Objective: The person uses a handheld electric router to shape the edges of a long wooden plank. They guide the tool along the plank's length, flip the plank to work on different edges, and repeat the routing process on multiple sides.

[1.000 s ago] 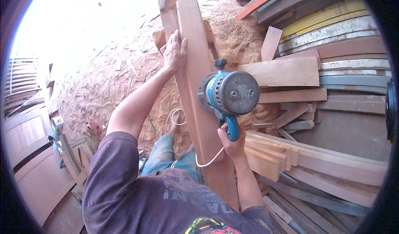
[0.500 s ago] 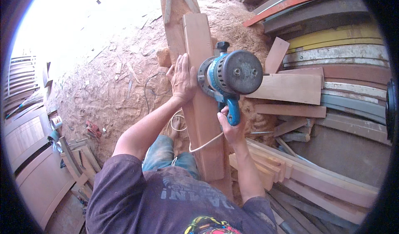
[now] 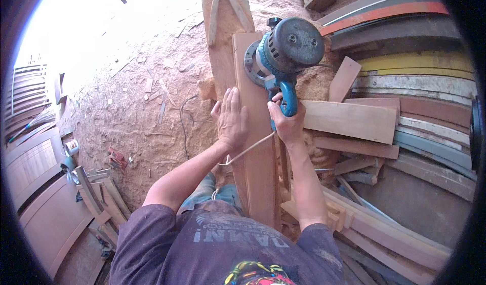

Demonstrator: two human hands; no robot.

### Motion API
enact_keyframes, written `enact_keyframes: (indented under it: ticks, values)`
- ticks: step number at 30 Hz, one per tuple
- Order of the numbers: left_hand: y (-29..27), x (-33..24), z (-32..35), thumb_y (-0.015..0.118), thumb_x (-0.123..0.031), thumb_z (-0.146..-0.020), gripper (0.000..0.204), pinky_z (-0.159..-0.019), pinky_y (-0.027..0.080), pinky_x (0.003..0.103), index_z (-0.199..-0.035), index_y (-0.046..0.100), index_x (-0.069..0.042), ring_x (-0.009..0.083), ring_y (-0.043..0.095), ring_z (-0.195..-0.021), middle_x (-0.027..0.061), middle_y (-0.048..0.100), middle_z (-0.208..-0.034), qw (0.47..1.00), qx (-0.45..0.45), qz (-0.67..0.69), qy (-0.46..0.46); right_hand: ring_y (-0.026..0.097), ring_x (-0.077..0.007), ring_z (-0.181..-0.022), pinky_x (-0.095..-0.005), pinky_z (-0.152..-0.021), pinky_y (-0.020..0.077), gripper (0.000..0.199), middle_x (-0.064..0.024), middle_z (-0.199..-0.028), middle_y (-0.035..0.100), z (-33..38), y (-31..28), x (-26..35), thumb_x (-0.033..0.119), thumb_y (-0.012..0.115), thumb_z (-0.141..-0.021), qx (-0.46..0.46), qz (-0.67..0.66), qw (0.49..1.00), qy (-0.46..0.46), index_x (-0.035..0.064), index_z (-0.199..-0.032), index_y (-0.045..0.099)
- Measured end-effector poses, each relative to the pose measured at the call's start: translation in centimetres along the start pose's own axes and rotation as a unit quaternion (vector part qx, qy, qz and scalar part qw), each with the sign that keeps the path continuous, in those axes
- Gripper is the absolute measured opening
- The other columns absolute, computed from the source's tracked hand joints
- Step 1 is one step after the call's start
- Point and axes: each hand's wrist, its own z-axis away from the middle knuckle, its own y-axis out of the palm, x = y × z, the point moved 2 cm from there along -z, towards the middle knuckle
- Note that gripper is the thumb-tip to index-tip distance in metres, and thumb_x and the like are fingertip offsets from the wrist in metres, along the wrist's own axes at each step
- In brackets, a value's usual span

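Observation:
My right hand [image 3: 287,120] is closed around the blue handle of a router [image 3: 296,39], a power tool with a round dark cap and a black knob. The router's round base rests on a reddish-brown wooden board [image 3: 259,158], near its far end and overhanging its right edge. My left hand [image 3: 233,123] lies flat across the board's left edge, fingers stretched out, nearer to me than the router. Beneath the board is a longer plank [image 3: 219,65] with two thin wood strips at its far end. A pale cord [image 3: 252,147] crosses the board from the router; its bit is hidden.
Short board offcuts [image 3: 349,120] lie just right of the router. Stacked long planks [image 3: 415,62] fill the right side, with cut lengths [image 3: 374,214] at lower right. Door panels [image 3: 35,156] lean at the left. Sawdust and scraps cover the ground [image 3: 147,113].
The router has moved away from me along the board toward its far end, my right hand going with it. My left hand has slipped slightly nearer to me. The view has shifted a little.

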Motion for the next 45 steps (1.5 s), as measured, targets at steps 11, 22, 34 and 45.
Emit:
enact_keyframes:
  ticks: [11, 22, 34, 45]
  values:
    - [-0.5, -0.2, -0.1, 0.052, -0.028, -0.107, 0.067, -0.127, 0.019, 0.053, -0.164, 0.034, 0.001, 0.0305, 0.033, -0.162, 0.0194, 0.042, -0.168, 1.000, 0.002, -0.001, -0.002, 0.059, -0.0071, -0.059, -0.0260, -0.054, 0.0461, 0.010, 0.0011, -0.071, 0.063, -7.4, 2.4, 1.4, 0.000, 0.073, -0.093, -0.011, 0.008, 0.999, -0.047, 0.0041, -0.101, 0.069]
    - [-0.3, 0.6, -0.3, 0.059, -0.030, -0.105, 0.064, -0.125, 0.024, 0.051, -0.161, 0.044, -0.002, 0.0300, 0.042, -0.156, 0.0175, 0.052, -0.162, 0.997, -0.060, 0.042, 0.021, 0.061, -0.0114, -0.063, -0.0298, -0.058, 0.0505, 0.022, -0.0055, -0.088, 0.069, -6.0, 3.8, 1.7, 0.002, 0.071, -0.094, -0.148, -0.081, 0.986, -0.012, 0.0008, -0.116, 0.070]
    - [0.9, 0.9, -0.5, 0.059, -0.035, -0.106, 0.062, -0.123, 0.026, 0.052, -0.159, 0.047, -0.006, 0.0294, 0.044, -0.155, 0.0171, 0.054, -0.160, 0.993, -0.097, 0.065, 0.029, 0.049, -0.0088, -0.061, -0.0306, -0.056, 0.0470, 0.028, 0.0045, -0.075, 0.048, 24.3, -9.7, 0.5, 0.013, 0.075, -0.098, -0.297, -0.220, 0.904, 0.215, 0.0108, -0.124, 0.065]
    - [0.3, -1.4, 1.2, 0.063, -0.045, -0.103, 0.078, -0.128, 0.021, 0.059, -0.164, 0.036, -0.003, 0.0362, 0.032, -0.161, 0.0239, 0.037, -0.171, 0.998, -0.053, 0.046, 0.002, 0.053, -0.0120, -0.064, -0.0322, -0.059, 0.0483, 0.031, -0.0001, -0.079, 0.052, 59.3, -12.2, 4.5, 0.007, 0.070, -0.101, -0.428, -0.176, 0.833, 0.304, 0.0079, -0.129, 0.059]
